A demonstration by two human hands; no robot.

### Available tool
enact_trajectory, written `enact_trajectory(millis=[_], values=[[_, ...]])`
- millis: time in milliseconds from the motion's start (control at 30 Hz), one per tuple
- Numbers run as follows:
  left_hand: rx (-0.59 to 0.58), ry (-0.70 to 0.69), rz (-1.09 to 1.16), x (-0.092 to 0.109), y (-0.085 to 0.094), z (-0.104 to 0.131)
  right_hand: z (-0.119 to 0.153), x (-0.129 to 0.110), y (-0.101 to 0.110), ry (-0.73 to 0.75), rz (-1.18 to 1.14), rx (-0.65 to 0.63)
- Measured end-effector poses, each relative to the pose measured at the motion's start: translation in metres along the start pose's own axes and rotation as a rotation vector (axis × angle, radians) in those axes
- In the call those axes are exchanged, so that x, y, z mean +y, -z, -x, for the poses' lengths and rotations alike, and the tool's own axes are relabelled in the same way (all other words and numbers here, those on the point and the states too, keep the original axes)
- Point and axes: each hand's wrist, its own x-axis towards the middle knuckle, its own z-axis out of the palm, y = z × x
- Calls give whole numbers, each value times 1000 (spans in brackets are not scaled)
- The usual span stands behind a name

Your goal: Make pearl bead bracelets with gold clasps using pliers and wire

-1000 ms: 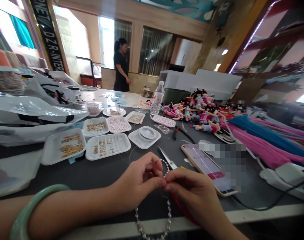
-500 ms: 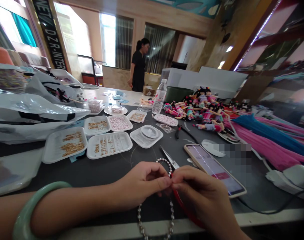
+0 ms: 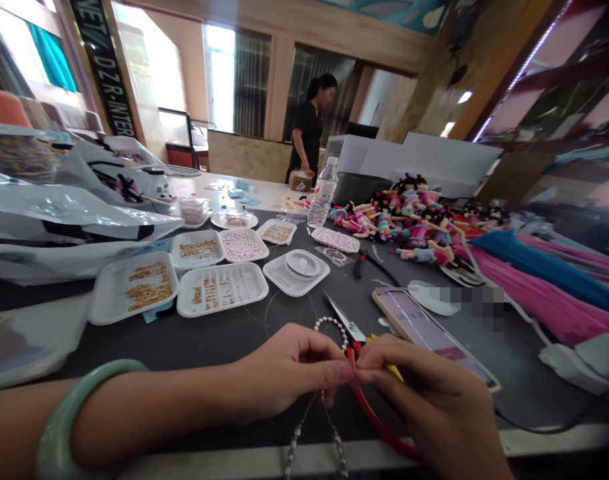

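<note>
My left hand (image 3: 304, 370), with a pale green bangle (image 3: 67, 427) on its wrist, is closed in a pinch on a string of silvery-white beads (image 3: 333, 322). One part of the string curves above the fingers, and two lengths hang below them past the table's front edge. Thumb and forefinger of my right hand (image 3: 424, 393) are pinched together close to the left fingertips; what lies between them is too small to make out. Scissors (image 3: 347, 320) with red handles lie under and beside my right hand, blades pointing away. A bit of yellow shows behind the right fingers.
White trays of gold and pink beads (image 3: 223, 293) stand ahead, near a spool of clear line (image 3: 302, 263). Rightward lie a phone (image 3: 424, 327), black-handled pliers (image 3: 359, 265) and a pile of dolls (image 3: 409, 207). Beyond a water bottle (image 3: 323, 193), a person (image 3: 307, 133) touches a small box (image 3: 301, 181).
Both hands have shifted slightly right, and the right fingers have drawn a little away from the left. The hanging bead lengths have swung closer together. The person behind has moved right, to the box.
</note>
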Motion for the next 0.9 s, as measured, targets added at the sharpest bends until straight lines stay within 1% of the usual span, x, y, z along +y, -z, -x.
enact_trajectory(millis=[200, 367, 500, 567, 733, 833, 900], values=[[29, 15, -28, 2, -1, 1, 1, -6, 0, -47, 71, 31], [53, 27, -19, 5, -2, 1, 2, -9, -2, -107, 71, 66], [82, 56, 21, 3, -2, 0, 3, -7, -3, -153, 63, 90], [86, 59, 61, 1, -1, 0, 0, -6, -1, -146, 57, 65], [79, 39, 151, -2, 0, 0, -11, -6, 6, -51, 131, -117], [82, 41, 215, -2, -1, 1, -16, -3, 14, 6, 173, -202], [98, 54, 263, -1, -2, 0, -22, -3, 23, 2, 171, -153]])
